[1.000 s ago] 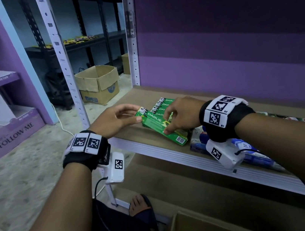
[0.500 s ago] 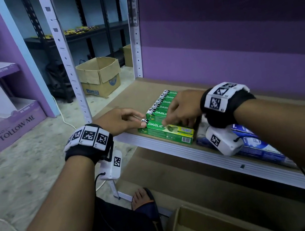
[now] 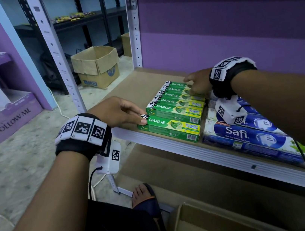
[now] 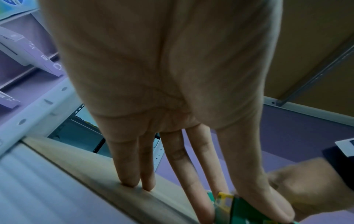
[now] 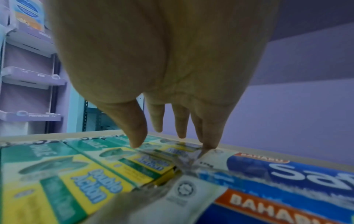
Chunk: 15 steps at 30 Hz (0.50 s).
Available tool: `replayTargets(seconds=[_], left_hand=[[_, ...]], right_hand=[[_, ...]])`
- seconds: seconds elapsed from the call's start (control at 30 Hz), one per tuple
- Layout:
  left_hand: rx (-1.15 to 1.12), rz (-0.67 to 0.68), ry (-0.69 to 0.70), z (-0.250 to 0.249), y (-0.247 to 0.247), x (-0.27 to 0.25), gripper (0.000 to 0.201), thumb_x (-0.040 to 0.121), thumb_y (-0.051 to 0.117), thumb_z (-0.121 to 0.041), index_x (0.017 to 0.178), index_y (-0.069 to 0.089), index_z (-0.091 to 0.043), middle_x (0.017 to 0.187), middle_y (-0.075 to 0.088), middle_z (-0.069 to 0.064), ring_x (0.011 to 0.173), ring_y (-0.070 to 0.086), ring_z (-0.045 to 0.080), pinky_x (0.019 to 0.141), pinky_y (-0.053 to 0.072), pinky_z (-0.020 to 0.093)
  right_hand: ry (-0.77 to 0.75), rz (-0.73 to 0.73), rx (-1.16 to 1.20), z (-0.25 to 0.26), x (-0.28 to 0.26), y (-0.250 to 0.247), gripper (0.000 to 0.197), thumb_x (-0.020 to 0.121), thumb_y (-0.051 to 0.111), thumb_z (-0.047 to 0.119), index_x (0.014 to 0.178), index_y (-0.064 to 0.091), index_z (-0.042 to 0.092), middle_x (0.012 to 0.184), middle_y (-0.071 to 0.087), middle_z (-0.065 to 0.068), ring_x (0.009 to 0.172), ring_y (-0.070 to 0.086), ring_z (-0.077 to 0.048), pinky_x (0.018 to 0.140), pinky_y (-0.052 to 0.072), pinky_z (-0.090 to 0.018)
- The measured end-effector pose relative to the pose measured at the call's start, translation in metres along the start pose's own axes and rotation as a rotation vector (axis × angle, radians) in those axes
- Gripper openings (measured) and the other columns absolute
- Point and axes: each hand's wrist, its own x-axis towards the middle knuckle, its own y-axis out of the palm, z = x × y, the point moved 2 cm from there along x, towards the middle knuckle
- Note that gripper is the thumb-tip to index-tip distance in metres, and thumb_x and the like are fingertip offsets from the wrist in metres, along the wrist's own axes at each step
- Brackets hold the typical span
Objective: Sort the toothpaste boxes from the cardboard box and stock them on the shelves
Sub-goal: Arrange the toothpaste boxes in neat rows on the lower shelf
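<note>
The shelf runs from centre to lower right of the head view. On it, right of centre, lie the blue boxes; just left of them, touching, the green boxes sit in a row. The left hand, fingers straight, presses the row's left ends at mid-frame. The right hand, fingers loosely extended, touches the rear green boxes. A carton shows at the bottom edge.
</note>
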Motion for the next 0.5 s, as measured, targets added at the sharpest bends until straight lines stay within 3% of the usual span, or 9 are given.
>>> replayTargets(seconds=[0.07, 0.23, 0.37, 0.5], left_hand=[[0.018, 0.001, 0.003, -0.001, -0.001, 0.001, 0.054, 0.049, 0.089, -0.053, 0.097, 0.078, -0.030, 0.095, 0.077, 0.000, 0.097, 0.072, 0.011, 0.102, 0.049, 0.038], [0.025, 0.004, -0.007, -0.004, 0.001, 0.001, 0.060, 0.043, 0.090, -0.057, 0.096, 0.078, -0.030, 0.094, 0.077, -0.001, 0.096, 0.072, 0.011, 0.102, 0.049, 0.038], [-0.010, -0.030, -0.039, -0.006, 0.002, -0.001, 0.062, 0.040, 0.092, -0.050, 0.094, 0.079, -0.021, 0.095, 0.077, -0.004, 0.095, 0.072, 0.010, 0.100, 0.050, 0.035], [0.023, -0.054, -0.083, -0.008, 0.002, -0.002, 0.056, 0.044, 0.092, -0.048, 0.092, 0.080, -0.022, 0.092, 0.077, -0.008, 0.093, 0.072, 0.008, 0.099, 0.051, 0.031]], right_hand=[[-0.016, 0.043, -0.052, 0.003, 0.000, 0.002, 0.065, 0.095, 0.055, 0.024, 0.154, 0.029, 0.023, 0.161, 0.025, -0.003, 0.145, 0.029, -0.024, 0.114, 0.027, -0.033], [-0.039, 0.021, -0.119, 0.008, -0.004, -0.002, 0.060, 0.098, 0.053, 0.024, 0.154, 0.029, 0.019, 0.161, 0.026, -0.001, 0.146, 0.026, -0.021, 0.110, 0.025, -0.024], [-0.065, 0.042, -0.199, 0.010, -0.015, -0.006, 0.055, 0.091, 0.066, 0.020, 0.142, 0.049, 0.014, 0.144, 0.051, -0.011, 0.130, 0.049, -0.028, 0.092, 0.041, -0.027], [-0.058, 0.030, -0.220, 0.017, -0.023, -0.007, 0.057, 0.099, 0.053, 0.024, 0.152, 0.033, 0.018, 0.157, 0.034, -0.006, 0.140, 0.036, -0.024, 0.104, 0.032, -0.024]])
